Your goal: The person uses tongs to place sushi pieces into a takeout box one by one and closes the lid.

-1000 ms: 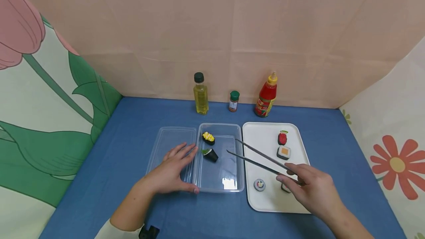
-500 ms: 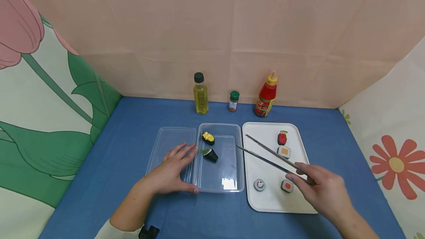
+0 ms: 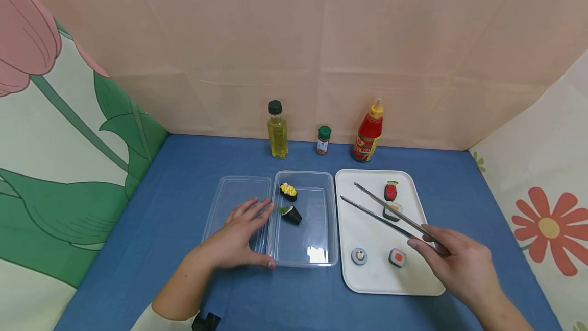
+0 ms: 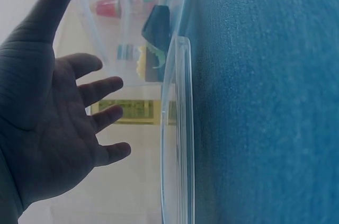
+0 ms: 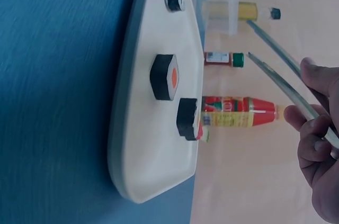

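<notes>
My right hand (image 3: 455, 259) grips metal tongs (image 3: 390, 213), whose open tips hang above the white tray (image 3: 367, 280) with nothing between them. On the tray lie a red-topped sushi (image 3: 391, 191), an orange-topped piece (image 3: 392, 212) partly behind the tongs, a small round roll (image 3: 359, 256) and a roll with orange centre (image 3: 397, 257). My left hand (image 3: 239, 236) rests flat, fingers spread, on the clear lid (image 3: 229, 193) against the clear container (image 3: 321, 259). Inside that container lie a yellow-topped sushi (image 3: 288, 191) and a dark cone-shaped piece (image 3: 291, 214). In the right wrist view the tongs (image 5: 275, 49) reach past the tray (image 5: 153, 171).
An oil bottle (image 3: 277, 129), a small spice jar (image 3: 323, 140) and a red ketchup bottle (image 3: 369, 132) stand along the back wall. The blue tabletop (image 3: 174, 193) is fenced by patterned cloth panels left and right.
My right hand has drawn the empty tongs rightward, from over the container's right edge to above the tray. The left hand and the sushi pieces have stayed put.
</notes>
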### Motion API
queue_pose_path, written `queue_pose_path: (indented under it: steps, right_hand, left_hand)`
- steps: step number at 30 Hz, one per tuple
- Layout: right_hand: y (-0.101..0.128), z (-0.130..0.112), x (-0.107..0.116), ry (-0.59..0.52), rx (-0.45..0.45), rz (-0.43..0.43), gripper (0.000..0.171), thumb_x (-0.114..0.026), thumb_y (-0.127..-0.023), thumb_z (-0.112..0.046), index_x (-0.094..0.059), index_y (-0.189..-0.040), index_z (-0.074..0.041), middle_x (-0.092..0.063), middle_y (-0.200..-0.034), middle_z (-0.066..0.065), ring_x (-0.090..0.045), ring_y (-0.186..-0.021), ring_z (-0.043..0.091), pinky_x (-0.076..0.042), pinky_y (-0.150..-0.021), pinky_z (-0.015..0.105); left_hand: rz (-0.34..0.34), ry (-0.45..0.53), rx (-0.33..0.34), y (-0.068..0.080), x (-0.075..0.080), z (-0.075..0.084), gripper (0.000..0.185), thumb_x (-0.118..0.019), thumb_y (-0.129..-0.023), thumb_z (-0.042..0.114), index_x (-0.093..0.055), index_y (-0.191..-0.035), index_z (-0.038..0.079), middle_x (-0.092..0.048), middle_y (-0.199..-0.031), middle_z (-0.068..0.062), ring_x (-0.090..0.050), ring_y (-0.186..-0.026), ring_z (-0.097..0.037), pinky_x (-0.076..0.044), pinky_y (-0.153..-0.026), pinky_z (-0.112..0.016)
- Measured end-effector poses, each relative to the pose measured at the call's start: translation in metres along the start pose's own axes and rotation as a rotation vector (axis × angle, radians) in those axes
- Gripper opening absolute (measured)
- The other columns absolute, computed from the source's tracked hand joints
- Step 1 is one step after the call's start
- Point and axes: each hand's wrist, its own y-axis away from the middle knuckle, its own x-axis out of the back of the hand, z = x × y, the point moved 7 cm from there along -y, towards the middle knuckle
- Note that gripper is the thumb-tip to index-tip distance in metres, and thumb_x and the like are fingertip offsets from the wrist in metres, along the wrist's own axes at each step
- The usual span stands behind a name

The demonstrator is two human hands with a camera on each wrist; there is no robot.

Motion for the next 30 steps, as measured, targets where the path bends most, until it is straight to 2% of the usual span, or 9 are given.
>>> queue_pose_path:
  steps: [8,16,23,30]
  right_hand:
    - [0.001,0.012,0.002,0.046,-0.066,-0.022,0.046,-0.098,-0.068,-0.022,-0.080,-0.106,-0.005,-0.074,-0.078,0.003,-0.062,-0.057,0.009,-0.044,-0.054,0.006]
    - [0.004,0.025,0.005,0.063,-0.115,-0.013,0.046,-0.098,-0.067,-0.020,-0.080,-0.105,-0.001,-0.074,-0.076,0.006,-0.061,-0.054,0.010,-0.042,-0.051,0.007]
    - [0.006,0.036,0.008,0.092,-0.172,-0.003,0.049,-0.097,-0.068,-0.021,-0.079,-0.107,0.002,-0.074,-0.076,0.012,-0.065,-0.054,0.020,-0.039,-0.048,0.010]
    - [0.008,0.047,0.008,0.122,-0.250,-0.032,0.049,-0.096,-0.071,-0.023,-0.077,-0.106,0.006,-0.074,-0.078,0.018,-0.069,-0.058,0.028,-0.046,-0.045,0.023]
  left_hand:
    - [0.003,0.000,-0.009,0.000,0.000,0.001,0.122,-0.085,-0.072,0.068,-0.027,-0.166,0.016,-0.018,-0.173,-0.002,-0.006,-0.159,-0.037,-0.010,-0.117,-0.075]
    - [0.009,-0.013,0.005,0.000,0.001,0.001,0.122,-0.086,-0.071,0.067,-0.027,-0.166,0.018,-0.020,-0.173,-0.003,-0.008,-0.158,-0.037,-0.012,-0.116,-0.076]
    - [0.005,-0.008,0.003,-0.001,0.001,0.002,0.122,-0.087,-0.071,0.066,-0.027,-0.166,0.019,-0.020,-0.173,-0.003,-0.007,-0.159,-0.036,-0.011,-0.117,-0.075]
    - [0.006,-0.010,-0.001,0.000,0.001,0.002,0.122,-0.086,-0.071,0.067,-0.027,-0.166,0.019,-0.020,-0.173,-0.002,-0.007,-0.159,-0.036,-0.011,-0.117,-0.075]
